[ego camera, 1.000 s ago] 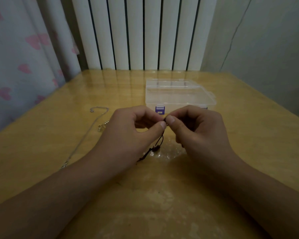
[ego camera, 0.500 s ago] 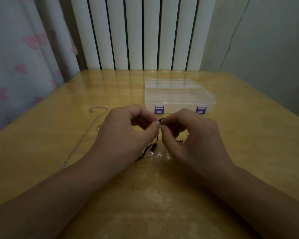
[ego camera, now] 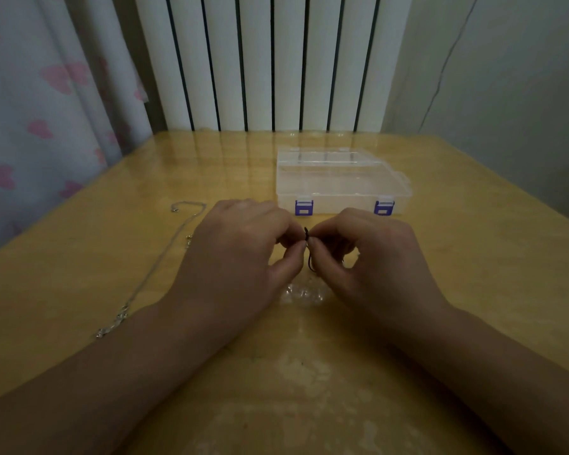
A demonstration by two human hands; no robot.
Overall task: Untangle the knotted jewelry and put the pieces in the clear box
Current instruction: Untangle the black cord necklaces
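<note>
Two forearms are extended over the worn near part of the wooden desk (ego camera: 309, 405), and the hands are brought together above its middle. The left hand (ego camera: 234, 257) is held with its fingers curled, and a thin black cord (ego camera: 307, 246) is pinched between thumb and forefinger. The right hand (ego camera: 372, 264) is set opposite, fingers likewise curled, and the same cord is pinched just beside the left fingertips. The two grips are nearly touching. A short loop of the cord is seen above the pinch, and a short length hangs below it between the thumbs. What lies further along the cord is hidden behind the right hand. A small crumpled piece of clear film (ego camera: 304, 292) is laid on the desk directly under the hands.

To the left of the left hand, a silver chain (ego camera: 160, 261) is stretched out on the desk, running from near the left forearm to a curved end further back. It is apart from both hands.

Beyond the hands, the clear box (ego camera: 342, 178) is placed on the desk with its lid down. Two purple latches (ego camera: 304, 207) are fitted on its near wall. Behind the desk, a white ribbed radiator (ego camera: 270, 60) is mounted, with a heart-patterned curtain (ego camera: 30, 110) at its left.
</note>
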